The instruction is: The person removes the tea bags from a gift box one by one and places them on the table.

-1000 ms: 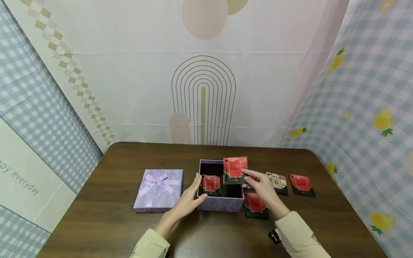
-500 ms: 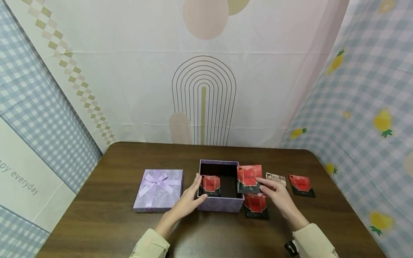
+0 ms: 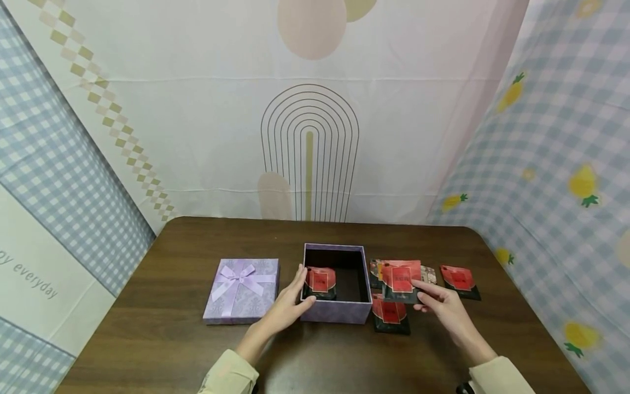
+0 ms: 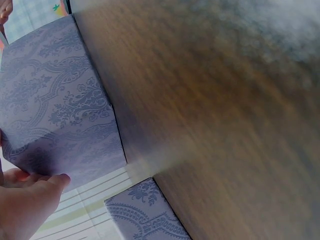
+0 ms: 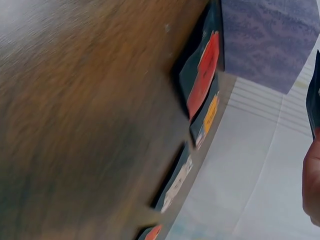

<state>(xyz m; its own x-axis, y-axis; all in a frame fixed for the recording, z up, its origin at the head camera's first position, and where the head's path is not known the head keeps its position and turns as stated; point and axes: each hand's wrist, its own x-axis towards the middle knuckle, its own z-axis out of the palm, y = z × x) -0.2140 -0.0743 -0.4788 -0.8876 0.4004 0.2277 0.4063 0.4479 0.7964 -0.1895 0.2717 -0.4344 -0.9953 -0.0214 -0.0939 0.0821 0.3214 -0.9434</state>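
Note:
My right hand (image 3: 445, 309) pinches a red-and-black sachet (image 3: 398, 282) by its right edge, above other sachets on the table right of an open purple gift box (image 3: 334, 312). In the right wrist view only a thumb or finger (image 5: 312, 185) and a dark strip of the held sachet (image 5: 316, 95) show at the edge. My left hand (image 3: 285, 303) rests on the box's near left corner, fingers straight along the left wall and thumb at the front. The left wrist view shows that hand (image 4: 30, 205) against the patterned wall. Another red-and-black sachet (image 3: 321, 282) stands inside the box, at the left.
The box's lid (image 3: 241, 293) with a lilac bow lies to the left. Right of the box lie a red sachet (image 3: 391, 323), a yellow-labelled sachet (image 3: 375, 273), a pale floral one (image 3: 429, 273) and another red one (image 3: 460, 282). Patterned cloth (image 3: 221, 137) hangs behind the table.
My right hand has carried the pinched sachet from over the box's right side out to the right, uncovering the box's dark interior. My left hand has stayed put on the box.

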